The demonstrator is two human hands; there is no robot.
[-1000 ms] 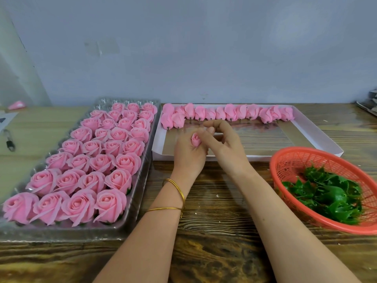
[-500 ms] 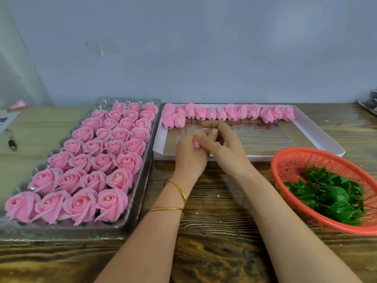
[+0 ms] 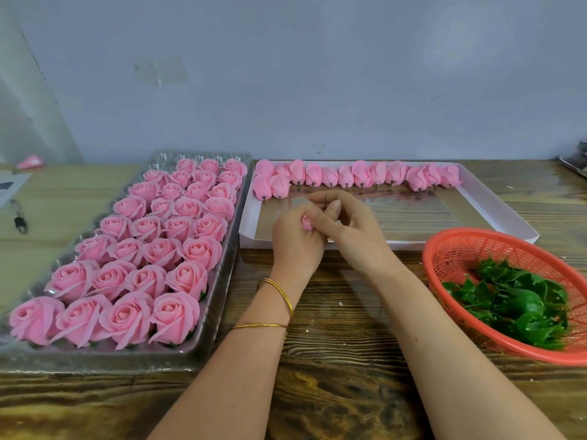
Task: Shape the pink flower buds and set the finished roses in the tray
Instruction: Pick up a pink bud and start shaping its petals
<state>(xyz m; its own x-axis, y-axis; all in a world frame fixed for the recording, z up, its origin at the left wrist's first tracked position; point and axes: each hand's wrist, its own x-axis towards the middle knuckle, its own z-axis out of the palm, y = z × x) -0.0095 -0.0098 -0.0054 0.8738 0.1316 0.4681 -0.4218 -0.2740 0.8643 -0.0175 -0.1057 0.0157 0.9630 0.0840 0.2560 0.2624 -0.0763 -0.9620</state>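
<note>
Fingertips [image 3: 330, 211] of the right hand [image 3: 352, 231] pinch the petals of a pink bud [image 3: 306, 223], which the left hand [image 3: 297, 241] grips in curled fingers over the near left of the white box [image 3: 495, 214]. Shaping looks to be mid-step. Next comes a gentle carry left to the tray [image 3: 211, 335], into a far cell.

Left hand [image 3: 295, 239] grips pink bud [image 3: 306, 223]; right hand [image 3: 352, 231] pinches its petals; finished roses [image 3: 139, 249] fill clear tray [image 3: 219, 281].

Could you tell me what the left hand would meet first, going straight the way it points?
Probably the pink buds at the white box's far left end, though depth is unclear.
</note>
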